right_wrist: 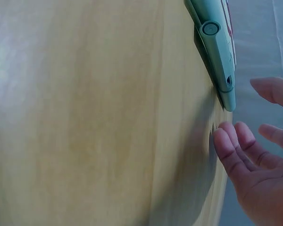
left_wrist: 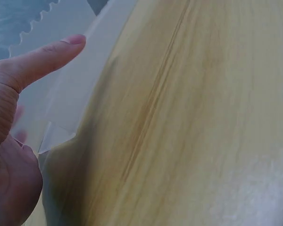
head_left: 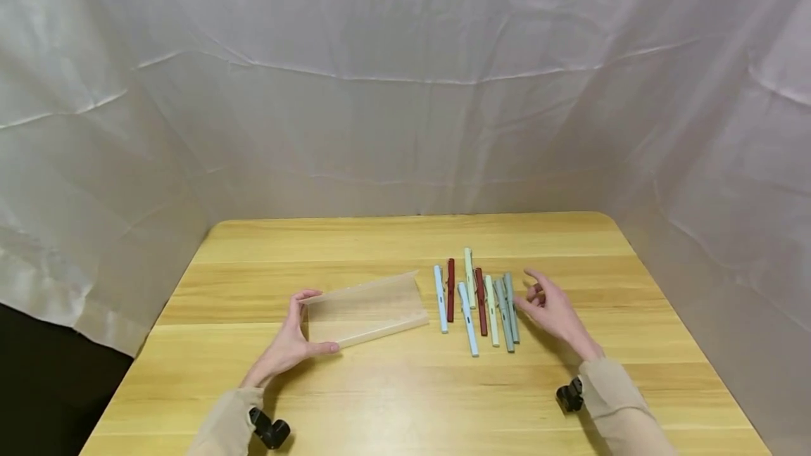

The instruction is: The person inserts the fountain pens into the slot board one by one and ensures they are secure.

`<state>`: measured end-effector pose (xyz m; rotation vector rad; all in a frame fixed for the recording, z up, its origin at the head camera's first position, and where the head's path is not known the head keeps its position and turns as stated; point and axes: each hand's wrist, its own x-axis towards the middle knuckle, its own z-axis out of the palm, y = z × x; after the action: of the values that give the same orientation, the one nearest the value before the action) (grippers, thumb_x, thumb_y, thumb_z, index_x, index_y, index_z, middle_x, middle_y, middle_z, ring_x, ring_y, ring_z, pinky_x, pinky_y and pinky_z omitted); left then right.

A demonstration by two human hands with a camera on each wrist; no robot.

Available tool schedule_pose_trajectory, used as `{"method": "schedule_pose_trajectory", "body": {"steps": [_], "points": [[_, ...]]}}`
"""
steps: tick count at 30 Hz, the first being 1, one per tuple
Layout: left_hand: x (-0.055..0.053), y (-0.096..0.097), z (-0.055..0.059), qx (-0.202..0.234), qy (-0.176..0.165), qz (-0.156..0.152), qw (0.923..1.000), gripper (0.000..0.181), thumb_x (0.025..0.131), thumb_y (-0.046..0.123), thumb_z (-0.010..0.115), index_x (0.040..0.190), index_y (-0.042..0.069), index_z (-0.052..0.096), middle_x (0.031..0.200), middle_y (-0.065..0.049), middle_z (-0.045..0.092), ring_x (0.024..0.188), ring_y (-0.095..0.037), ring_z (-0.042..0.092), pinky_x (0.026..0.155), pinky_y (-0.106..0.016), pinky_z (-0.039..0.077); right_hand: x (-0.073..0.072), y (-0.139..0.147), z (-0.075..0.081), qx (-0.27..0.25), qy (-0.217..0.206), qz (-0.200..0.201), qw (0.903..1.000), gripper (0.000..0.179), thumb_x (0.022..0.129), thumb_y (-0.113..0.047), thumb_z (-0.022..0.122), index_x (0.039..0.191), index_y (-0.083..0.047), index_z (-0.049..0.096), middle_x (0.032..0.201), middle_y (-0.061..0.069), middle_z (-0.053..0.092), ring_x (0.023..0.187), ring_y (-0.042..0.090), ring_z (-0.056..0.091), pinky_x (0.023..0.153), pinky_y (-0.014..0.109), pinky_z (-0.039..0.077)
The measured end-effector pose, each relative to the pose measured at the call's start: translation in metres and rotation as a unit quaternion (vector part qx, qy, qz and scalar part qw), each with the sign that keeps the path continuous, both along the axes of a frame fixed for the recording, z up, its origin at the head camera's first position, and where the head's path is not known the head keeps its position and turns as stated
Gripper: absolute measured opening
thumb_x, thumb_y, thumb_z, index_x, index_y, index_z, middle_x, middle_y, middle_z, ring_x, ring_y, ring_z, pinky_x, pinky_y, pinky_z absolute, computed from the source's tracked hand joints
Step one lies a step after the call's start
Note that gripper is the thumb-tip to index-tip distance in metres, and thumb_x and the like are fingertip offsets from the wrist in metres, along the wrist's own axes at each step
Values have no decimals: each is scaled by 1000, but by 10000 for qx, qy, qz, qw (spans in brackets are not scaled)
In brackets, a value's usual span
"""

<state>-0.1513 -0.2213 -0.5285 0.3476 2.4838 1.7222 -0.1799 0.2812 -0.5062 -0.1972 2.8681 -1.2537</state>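
Observation:
My left hand (head_left: 293,345) grips the left end of a translucent plastic tray (head_left: 374,308), thumb along the near side and fingers at the far side. In the left wrist view the tray (left_wrist: 73,94) shows a scalloped edge at top left. Right of it, several capped pens lie roughly side by side: light blue pens (head_left: 468,319), dark red pens (head_left: 450,290), pale green pens (head_left: 491,312) and grey-green pens (head_left: 505,315). My right hand (head_left: 552,308) hovers just right of the grey-green pens, fingers loosely bent and holding nothing. A grey-green pen (right_wrist: 219,56) lies near its fingertips.
The wooden table (head_left: 405,400) has rounded far corners. Pale cloth (head_left: 405,125) hangs behind it and along both sides. A small black camera sits on each wrist, the left camera (head_left: 270,430) and the right camera (head_left: 570,395).

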Motion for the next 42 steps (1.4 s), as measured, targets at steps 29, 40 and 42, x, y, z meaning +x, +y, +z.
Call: {"method": "schedule_pose_trajectory", "body": {"steps": [29, 40, 42], "points": [[-11, -7, -1, -295, 284, -607, 9973, 99, 70, 14, 92, 143, 3, 26, 152, -24, 32, 148, -54, 19, 122, -73, 9, -30, -1, 2, 63, -946, 732, 9928, 80, 94, -18, 71, 154, 7, 26, 77, 11, 62, 54, 16, 60, 46, 26, 53], [-11, -8, 0, -268, 199, -622, 9975, 99, 71, 15, 91, 143, 4, 26, 152, -24, 30, 149, -52, 17, 123, -72, 7, -37, -7, 8, -70, -1444, 1089, 9835, 74, 96, -5, 64, 154, 11, 21, 79, 12, 62, 53, 15, 62, 48, 32, 60], [-11, -7, 0, -263, 205, -615, 9975, 99, 71, 15, 91, 143, 3, 26, 152, -24, 30, 149, -52, 18, 123, -72, 7, -38, -8, 9, 10, -1479, 1116, 9827, 75, 96, -5, 65, 153, 12, 20, 80, 12, 62, 53, 15, 63, 49, 32, 61]]}}
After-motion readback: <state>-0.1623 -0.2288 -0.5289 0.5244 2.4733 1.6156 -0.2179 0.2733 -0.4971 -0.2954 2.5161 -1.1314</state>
